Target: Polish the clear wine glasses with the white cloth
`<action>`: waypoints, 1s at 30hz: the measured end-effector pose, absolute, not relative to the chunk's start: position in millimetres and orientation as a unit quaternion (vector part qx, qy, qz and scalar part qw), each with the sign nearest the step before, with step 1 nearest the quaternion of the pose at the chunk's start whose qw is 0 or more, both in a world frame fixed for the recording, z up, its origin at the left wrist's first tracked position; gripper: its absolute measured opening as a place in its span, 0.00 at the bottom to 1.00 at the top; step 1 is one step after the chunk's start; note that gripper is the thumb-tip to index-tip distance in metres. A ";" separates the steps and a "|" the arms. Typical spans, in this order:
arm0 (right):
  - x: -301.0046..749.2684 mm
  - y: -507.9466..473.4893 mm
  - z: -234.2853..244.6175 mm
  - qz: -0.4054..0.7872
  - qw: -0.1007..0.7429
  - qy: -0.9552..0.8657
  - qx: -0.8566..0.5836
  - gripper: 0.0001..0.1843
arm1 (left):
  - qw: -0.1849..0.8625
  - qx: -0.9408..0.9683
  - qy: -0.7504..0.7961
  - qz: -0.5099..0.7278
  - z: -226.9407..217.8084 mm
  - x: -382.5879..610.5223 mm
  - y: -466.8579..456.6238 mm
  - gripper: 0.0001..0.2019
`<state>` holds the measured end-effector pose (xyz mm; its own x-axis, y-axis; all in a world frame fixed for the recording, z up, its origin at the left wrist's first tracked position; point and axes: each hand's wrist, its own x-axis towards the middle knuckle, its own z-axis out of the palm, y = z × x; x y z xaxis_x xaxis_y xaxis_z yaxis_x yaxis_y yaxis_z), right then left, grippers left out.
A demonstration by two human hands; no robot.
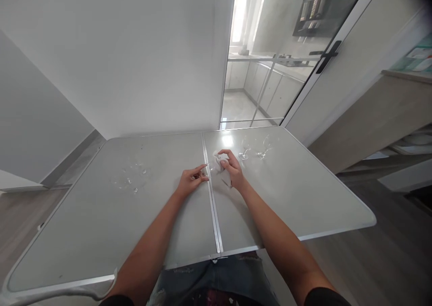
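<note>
My right hand is closed around a crumpled white cloth just right of the seam of the grey folding table. My left hand sits just left of the seam. Its fingers are pinched and the index finger reaches toward the cloth. What it grips is too clear or too small to name. Two clear stemmed glasses stand upright behind my right hand. Several more clear glass pieces rest on the left half of the table.
A white wall stands behind the table. A glass door with a black handle opens onto a kitchen at the back right. A wooden shelf unit stands to the right. The floor is wood.
</note>
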<state>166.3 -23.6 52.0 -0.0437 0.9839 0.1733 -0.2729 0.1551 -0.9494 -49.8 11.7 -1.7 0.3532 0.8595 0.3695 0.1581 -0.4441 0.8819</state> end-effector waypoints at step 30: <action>150.6 -22.5 48.5 0.228 0.448 -0.777 -0.380 0.16 | 0.281 0.777 0.373 0.423 -9.0 -43.7 7.1 0.11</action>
